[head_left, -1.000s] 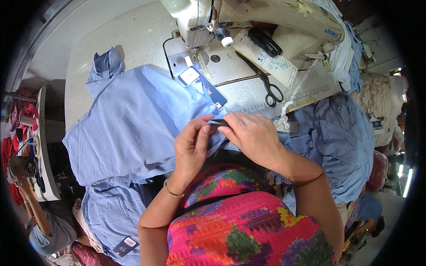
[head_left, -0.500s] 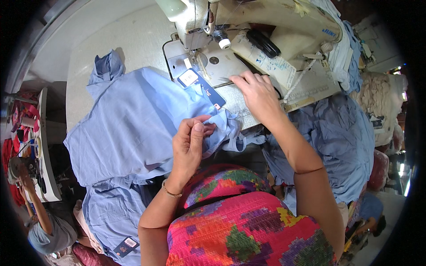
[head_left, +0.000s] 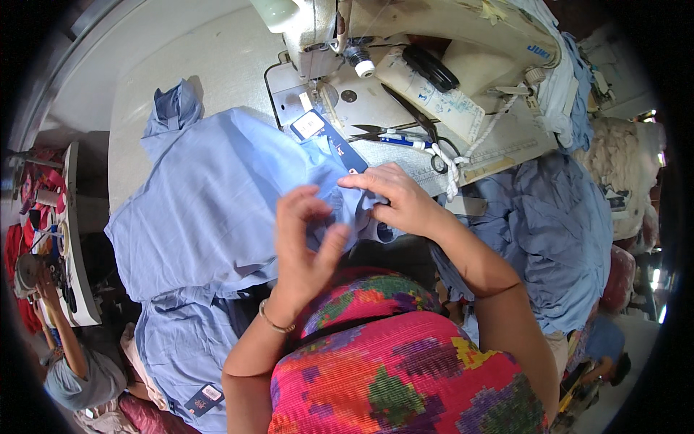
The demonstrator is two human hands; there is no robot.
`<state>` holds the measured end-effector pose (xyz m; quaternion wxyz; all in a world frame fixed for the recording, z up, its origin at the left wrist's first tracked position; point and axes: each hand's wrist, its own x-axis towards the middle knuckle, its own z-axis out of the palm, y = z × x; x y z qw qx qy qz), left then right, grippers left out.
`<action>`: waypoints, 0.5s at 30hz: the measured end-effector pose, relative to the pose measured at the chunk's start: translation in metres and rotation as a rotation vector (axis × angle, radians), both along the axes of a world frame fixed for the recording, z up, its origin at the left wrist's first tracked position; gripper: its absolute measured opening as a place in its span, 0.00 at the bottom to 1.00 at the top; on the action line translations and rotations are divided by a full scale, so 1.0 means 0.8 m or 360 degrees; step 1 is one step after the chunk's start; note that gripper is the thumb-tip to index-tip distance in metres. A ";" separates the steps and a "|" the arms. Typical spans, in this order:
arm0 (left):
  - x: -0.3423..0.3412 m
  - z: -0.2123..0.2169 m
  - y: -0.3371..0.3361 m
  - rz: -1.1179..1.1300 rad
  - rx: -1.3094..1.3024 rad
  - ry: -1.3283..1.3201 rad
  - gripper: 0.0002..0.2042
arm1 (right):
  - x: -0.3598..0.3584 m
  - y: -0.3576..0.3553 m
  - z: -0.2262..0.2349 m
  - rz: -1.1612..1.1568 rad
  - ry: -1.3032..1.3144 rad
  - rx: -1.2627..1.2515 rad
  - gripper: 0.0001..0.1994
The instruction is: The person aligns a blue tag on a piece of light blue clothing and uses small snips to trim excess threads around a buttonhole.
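Note:
A light-blue shirt (head_left: 210, 188) is spread over the sewing table, its collar end at the far left. My right hand (head_left: 405, 201) is at the shirt's right edge, index finger stretched along it and thumb lower down, with cloth between them. Close by, my left hand (head_left: 307, 242) is blurred over the cloth, thumb and fingers apart and holding nothing. A dark blue hang tag (head_left: 347, 155) with a white sticker lies on the shirt, just beyond my right fingertip. Thread snips (head_left: 372, 134), a blue-and-white pen (head_left: 406, 143) and black-handled scissors (head_left: 419, 116) lie beyond that hand.
The sewing machine (head_left: 311, 47) stands at the back, needle area beyond the tag. A white cord (head_left: 491, 123) hangs by its bed. More blue garments (head_left: 542, 231) are heaped at right; another tagged one (head_left: 188, 340) hangs at lower left. Another person (head_left: 79, 376) works at far left.
My right hand has come back from beside the thread snips to the shirt's edge, uncovering snips, pen and scissors. My left hand has opened from its grip on the cloth.

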<state>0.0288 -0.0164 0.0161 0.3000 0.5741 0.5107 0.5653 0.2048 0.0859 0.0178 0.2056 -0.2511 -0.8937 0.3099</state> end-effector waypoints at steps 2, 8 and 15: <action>0.002 -0.002 -0.014 0.0013 0.0109 0.0685 0.26 | -0.002 0.002 -0.002 -0.0020 0.0165 -0.0009 0.25; -0.007 -0.024 -0.024 0.0133 0.0162 0.0878 0.14 | -0.004 0.001 0.003 -0.0102 0.0298 -0.0222 0.20; -0.031 0.012 -0.021 0.0044 -0.0549 -0.0729 0.10 | -0.013 0.001 0.014 -0.0120 0.0446 -0.1168 0.14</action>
